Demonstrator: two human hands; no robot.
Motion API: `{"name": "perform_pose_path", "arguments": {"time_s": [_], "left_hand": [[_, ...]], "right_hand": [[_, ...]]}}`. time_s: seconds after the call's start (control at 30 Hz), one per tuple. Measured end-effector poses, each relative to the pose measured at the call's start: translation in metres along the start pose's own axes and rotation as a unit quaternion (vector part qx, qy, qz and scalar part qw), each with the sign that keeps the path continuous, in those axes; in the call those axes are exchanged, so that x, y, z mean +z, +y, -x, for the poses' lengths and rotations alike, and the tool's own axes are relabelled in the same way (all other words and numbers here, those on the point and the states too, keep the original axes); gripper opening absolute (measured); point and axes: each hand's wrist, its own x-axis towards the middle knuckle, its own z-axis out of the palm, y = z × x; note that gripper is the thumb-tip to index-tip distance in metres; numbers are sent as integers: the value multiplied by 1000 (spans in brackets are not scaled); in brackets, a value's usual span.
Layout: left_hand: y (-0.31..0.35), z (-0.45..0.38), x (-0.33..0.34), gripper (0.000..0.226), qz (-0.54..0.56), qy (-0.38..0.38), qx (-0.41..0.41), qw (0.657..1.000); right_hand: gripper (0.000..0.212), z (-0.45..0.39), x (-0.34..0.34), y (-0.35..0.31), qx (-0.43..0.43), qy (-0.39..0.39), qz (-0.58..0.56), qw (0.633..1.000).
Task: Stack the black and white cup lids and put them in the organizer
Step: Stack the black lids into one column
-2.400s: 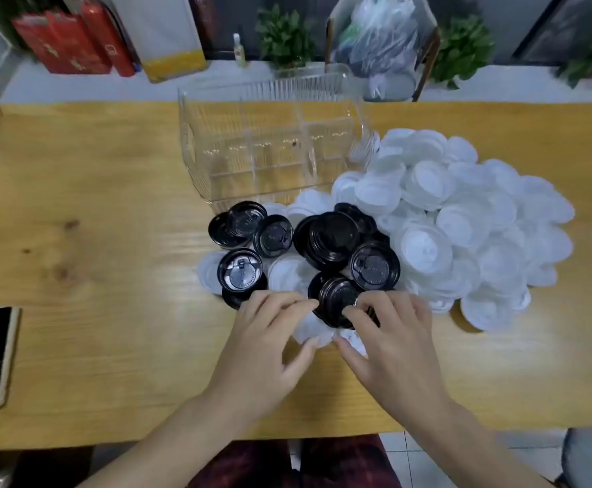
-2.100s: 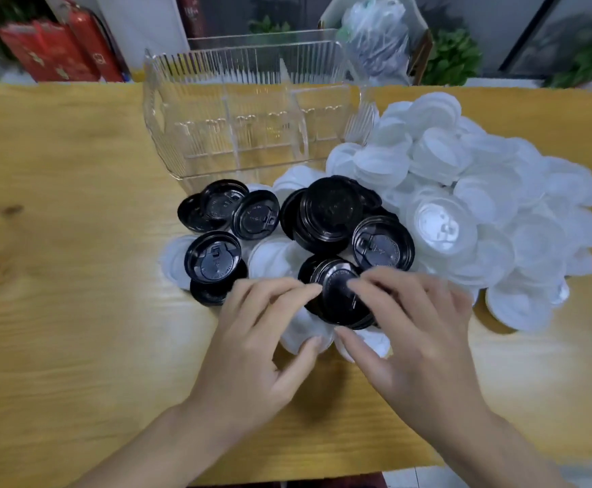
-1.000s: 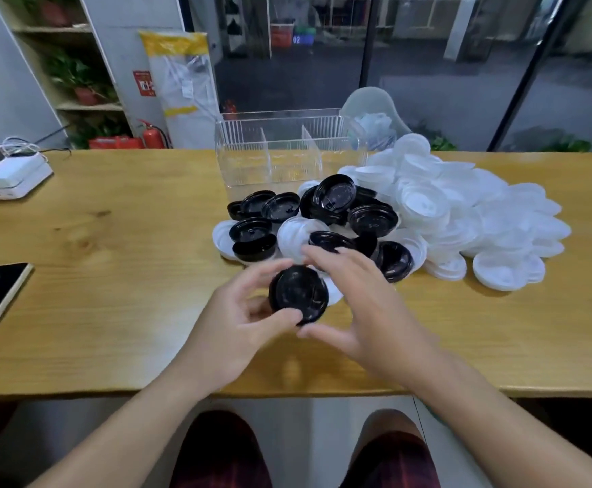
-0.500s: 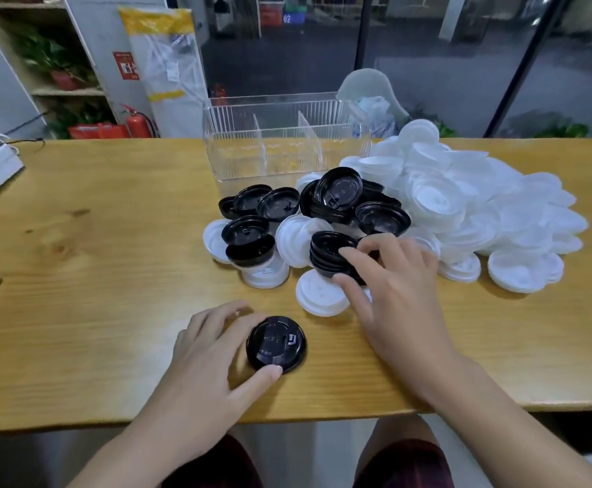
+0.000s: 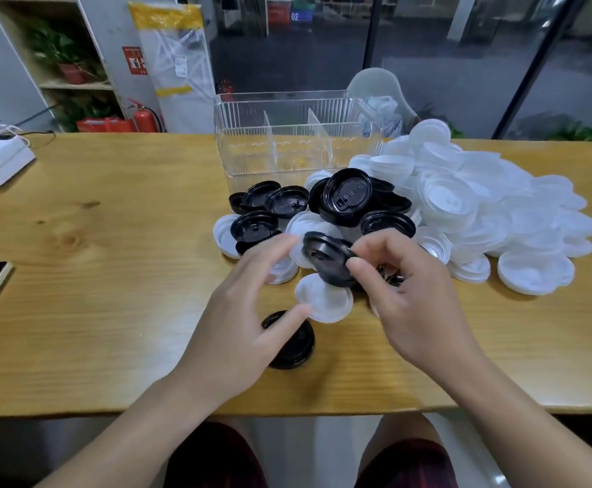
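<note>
Head view: one black lid (image 5: 329, 258) is pinched by the right hand (image 5: 410, 297), the left hand (image 5: 245, 311) is spread, and the organizer (image 5: 298, 142) is unfilled.

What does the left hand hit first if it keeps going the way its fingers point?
Most likely the black plastic cup lid pinched in the right hand; the left hand, fingers open, points up-right at it. Depth is unclear, so it may pass below.

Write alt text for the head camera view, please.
The right hand holds a black lid above the wooden table; the open left hand reaches toward it. Behind: mixed lids and an organizer holding no lids.
</note>
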Motion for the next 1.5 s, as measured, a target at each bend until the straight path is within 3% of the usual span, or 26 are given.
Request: {"name": "perform_pose_path", "arguments": {"time_s": [0.1,0.33,0.53,0.73,0.83,1.0,1.5], "left_hand": [[6,-4,7,88,62,3,-2,998],[6,11,20,84,129,52,-50,989],[-10,13,5,75,107,4,-26,994],[-36,19,-20,88,112,-59,-70,989],[-46,29,-30,84,100,-83,-100,986],[-41,36,-25,73,-13,-143,-86,986],[-44,34,-23,75,-50,-177,-63,981]], "right_hand": [[10,7,2,-11,74,0,-196,978],[29,29,21,-16,165,-28,-311,935],[11,35,19,-14,160,-64,-280,945],[7,44,20,14,105,-30,-109,988],[9,57,21,25,96,-24,-80,992],[14,66,27,32,52,-47,-8,997],[32,60,36,35,-10,-150,140,979]]}}
